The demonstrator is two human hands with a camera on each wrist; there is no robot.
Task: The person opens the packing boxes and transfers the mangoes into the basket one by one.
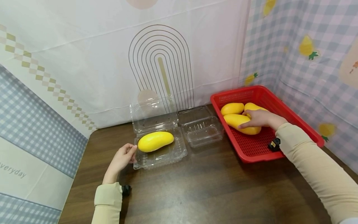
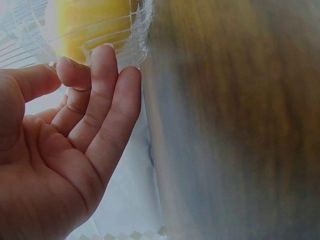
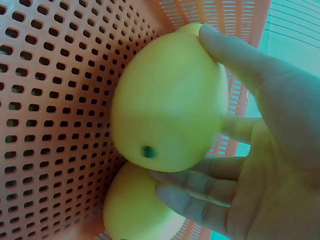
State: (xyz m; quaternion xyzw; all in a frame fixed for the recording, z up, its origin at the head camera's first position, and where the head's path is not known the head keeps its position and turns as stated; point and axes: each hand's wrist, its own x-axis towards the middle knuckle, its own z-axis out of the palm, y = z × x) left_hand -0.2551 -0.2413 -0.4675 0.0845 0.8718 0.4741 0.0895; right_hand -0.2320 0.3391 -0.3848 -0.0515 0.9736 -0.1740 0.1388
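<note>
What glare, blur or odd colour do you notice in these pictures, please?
Head: pale glare on the tabletop; left wrist: clear container partly washed out, tabletop grain blurred; right wrist: greenish cast, basket looking brownish, larger yellow fruit slightly soft.

My head cam: fwd/down, farther; wrist cams [image 1: 126, 190]: close, along palms [image 2: 65, 155]; shared w/ head: L clear box [image 1: 165, 158] @7 o'clk, R basket [image 1: 236, 146] @3.

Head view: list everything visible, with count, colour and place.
Basket: 1, red, right side of table
Left container: 1, clear, left of centre, lid raised
Right container: 1, clear, nearer basket
Fruits: 4, yellow, three in basket, one in left container
Table: 1, brown, below
Backdrop: count unclear, white and checked, behind and beside
Wrist devices: 2, black, at cuffs
Sleeves: 2, beige, lower left and right
Left hand: 1, at left container's edge
Right hand: 1, gripping basket's front fruit
</note>
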